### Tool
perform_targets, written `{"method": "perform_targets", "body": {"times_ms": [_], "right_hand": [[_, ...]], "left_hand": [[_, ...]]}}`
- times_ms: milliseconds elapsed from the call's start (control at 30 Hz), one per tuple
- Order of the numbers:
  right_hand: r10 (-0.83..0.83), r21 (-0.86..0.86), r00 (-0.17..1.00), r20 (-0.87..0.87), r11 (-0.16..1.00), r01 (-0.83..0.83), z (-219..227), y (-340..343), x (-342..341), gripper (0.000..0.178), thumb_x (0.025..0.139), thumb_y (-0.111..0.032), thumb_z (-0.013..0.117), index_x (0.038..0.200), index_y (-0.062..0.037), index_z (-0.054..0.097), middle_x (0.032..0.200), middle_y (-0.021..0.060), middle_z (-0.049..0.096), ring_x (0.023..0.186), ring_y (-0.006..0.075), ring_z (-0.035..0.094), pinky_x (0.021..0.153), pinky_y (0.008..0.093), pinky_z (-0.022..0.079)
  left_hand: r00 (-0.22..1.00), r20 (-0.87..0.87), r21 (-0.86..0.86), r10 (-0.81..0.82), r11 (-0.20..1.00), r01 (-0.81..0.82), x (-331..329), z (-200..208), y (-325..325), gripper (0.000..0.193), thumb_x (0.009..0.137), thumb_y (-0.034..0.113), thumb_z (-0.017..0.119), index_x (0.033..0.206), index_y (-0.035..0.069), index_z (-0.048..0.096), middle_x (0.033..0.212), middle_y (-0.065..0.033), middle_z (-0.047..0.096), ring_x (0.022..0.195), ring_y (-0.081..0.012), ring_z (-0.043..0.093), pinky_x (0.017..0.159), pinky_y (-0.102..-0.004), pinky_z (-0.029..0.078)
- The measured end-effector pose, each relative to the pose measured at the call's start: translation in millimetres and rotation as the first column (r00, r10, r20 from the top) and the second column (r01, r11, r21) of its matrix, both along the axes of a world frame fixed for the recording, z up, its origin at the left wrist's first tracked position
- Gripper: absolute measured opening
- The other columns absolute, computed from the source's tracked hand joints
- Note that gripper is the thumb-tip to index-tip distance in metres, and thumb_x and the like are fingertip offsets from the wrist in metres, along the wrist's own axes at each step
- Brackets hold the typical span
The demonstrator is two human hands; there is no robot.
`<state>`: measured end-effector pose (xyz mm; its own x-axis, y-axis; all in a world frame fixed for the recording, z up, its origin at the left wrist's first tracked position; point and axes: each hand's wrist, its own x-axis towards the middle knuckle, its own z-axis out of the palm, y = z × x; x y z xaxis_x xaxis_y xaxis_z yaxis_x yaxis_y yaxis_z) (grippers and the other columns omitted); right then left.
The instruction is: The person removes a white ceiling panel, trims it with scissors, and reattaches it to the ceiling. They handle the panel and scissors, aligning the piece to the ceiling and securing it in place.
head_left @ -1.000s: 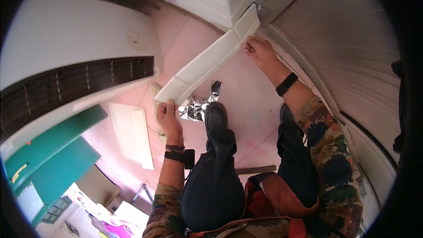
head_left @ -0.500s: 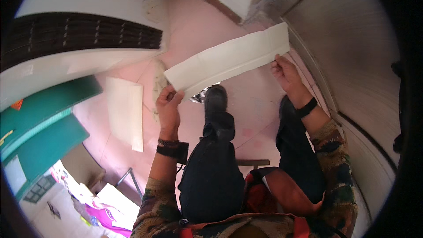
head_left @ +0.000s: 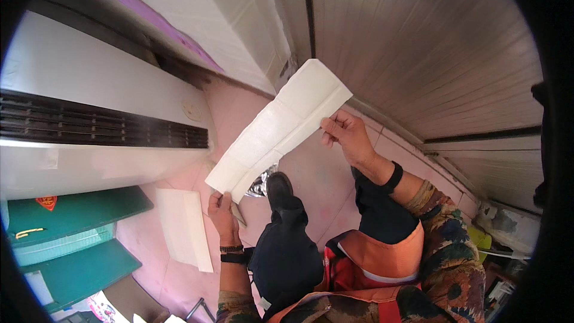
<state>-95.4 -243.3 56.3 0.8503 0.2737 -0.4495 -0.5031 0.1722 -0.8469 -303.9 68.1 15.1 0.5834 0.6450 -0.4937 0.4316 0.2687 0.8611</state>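
Observation:
Between my hands stretches a long, cream-white sheet strip (head_left: 278, 128), creased across and folded along its lower edge; its material is hard to tell. My left hand (head_left: 224, 218) pinches its near lower end, thumb and fingers closed. My right hand (head_left: 351, 139) grips the folded edge close to the far upper end, fingers closed. The strip slants up to the right, held above the floor. A second cream sheet (head_left: 182, 224), with a similar fold along one side, lies on the floor to the left. Shiny silver foil (head_left: 260, 185) shows partly beneath the strip, beside my left shoe (head_left: 278, 188).
A white appliance with a dark slatted vent (head_left: 107, 121) stands at the left. Below it is a green shelved unit (head_left: 89, 209). A pale panelled wall (head_left: 430, 54) closes off the right side. A white draped thing (head_left: 221, 18) stands ahead on pink floor tiles (head_left: 320, 185).
My view has turned toward the right. The strip now tilts more steeply, its right end raised relative to the left. Both hands keep their hold on it.

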Motion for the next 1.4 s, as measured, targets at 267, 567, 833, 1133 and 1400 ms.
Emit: {"method": "perform_targets", "body": {"times_ms": [267,567,833,1133,1400], "right_hand": [[-0.105,0.167,0.959,0.262,0.984,0.062,54,-4,21,0.019,0.096,-0.021,0.065,0.097,-0.002,0.065,0.083,-0.0001,0.065,0.069,0.0066,0.055,0.062,0.0212,0.046],[-0.195,0.123,0.688,0.699,0.981,0.153,167,-8,33,0.015,0.096,-0.017,0.064,0.104,-0.0057,0.067,0.087,0.0002,0.066,0.078,0.0054,0.056,0.072,0.024,0.047],[0.327,-0.216,-0.21,0.921,0.88,0.423,175,9,9,0.023,0.077,-0.002,0.062,0.092,-0.0178,0.069,0.079,-0.0006,0.063,0.081,0.0193,0.061,0.084,0.0379,0.043],[0.381,-0.26,-0.368,0.848,0.904,0.338,138,19,-8,0.02,0.08,-0.011,0.063,0.098,-0.0177,0.065,0.081,-0.0028,0.056,0.085,0.0161,0.058,0.097,0.0446,0.04],[0.312,-0.188,-0.321,0.894,0.913,0.363,141,14,-5,0.028,0.081,-0.016,0.069,0.109,-0.015,0.064,0.091,-0.0032,0.063,0.092,0.0165,0.061,0.101,0.0488,0.038]], "left_hand": [[0.958,0.283,0.098,-0.042,0.995,0.014,14,19,-21,0.012,0.091,0.005,0.067,0.101,0.001,0.061,0.082,0.0007,0.059,0.068,-0.0061,0.048,0.062,-0.0198,0.04],[0.941,0.267,0.388,-0.209,0.917,0.093,47,110,-66,0.042,0.092,0.008,0.065,0.13,-0.006,0.053,0.122,-0.0124,0.06,0.112,-0.0194,0.059,0.098,-0.0316,0.046],[0.853,0.339,0.913,-0.396,0.359,-0.195,60,247,-139,0.043,0.077,0.008,0.079,0.117,0.004,0.066,0.103,-0.003,0.06,0.084,-0.0157,0.054,0.08,-0.0301,0.048],[0.865,0.39,0.699,-0.317,0.713,-0.054,59,209,-147,0.01,0.087,0.007,0.07,0.096,0.003,0.067,0.089,0.0018,0.059,0.077,-0.0072,0.052,0.072,-0.0224,0.044],[0.845,0.46,0.563,-0.271,0.825,-0.042,42,206,-124,0.014,0.092,0.013,0.069,0.098,0.001,0.063,0.09,0.0001,0.06,0.083,-0.009,0.053,0.08,-0.0231,0.043]]}}
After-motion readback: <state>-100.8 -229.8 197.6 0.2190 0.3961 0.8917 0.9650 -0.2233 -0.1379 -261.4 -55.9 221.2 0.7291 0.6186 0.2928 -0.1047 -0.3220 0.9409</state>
